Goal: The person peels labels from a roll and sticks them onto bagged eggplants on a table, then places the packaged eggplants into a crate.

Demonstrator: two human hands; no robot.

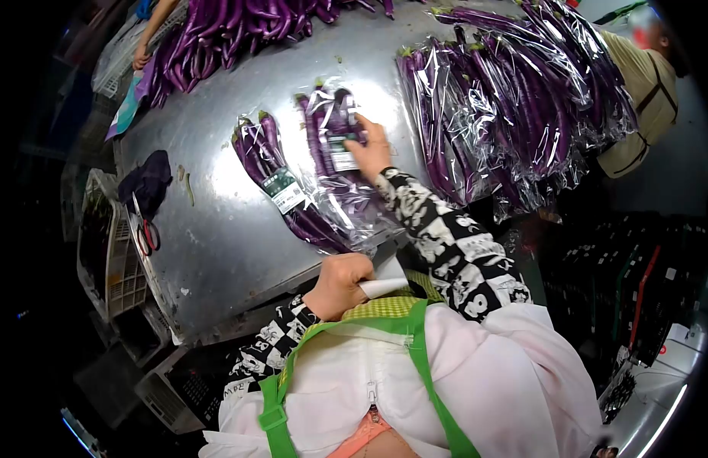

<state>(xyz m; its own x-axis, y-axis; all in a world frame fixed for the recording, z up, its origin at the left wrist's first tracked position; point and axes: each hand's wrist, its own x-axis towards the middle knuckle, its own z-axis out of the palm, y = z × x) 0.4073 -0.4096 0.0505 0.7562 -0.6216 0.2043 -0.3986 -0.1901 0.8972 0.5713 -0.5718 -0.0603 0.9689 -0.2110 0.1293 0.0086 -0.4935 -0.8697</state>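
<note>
One eggplant bag (337,180) lies lengthwise up the frame's middle; the nearer right hand (373,147), fingers apart, touches its right side; the left hand (340,284) clutches white paper (384,286).

Glossy clr plast. bags (354,200), smooth metal tbl (209,256)

Eggplants (265,159) purp. (stems (263,115) grn.), sleeves (447,235) blk/wht checks

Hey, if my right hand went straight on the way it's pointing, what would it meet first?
Your right hand would first meet the bagged long eggplants directly ahead of it; it may already be touching the bag, though exact contact is hard to judge.
</note>
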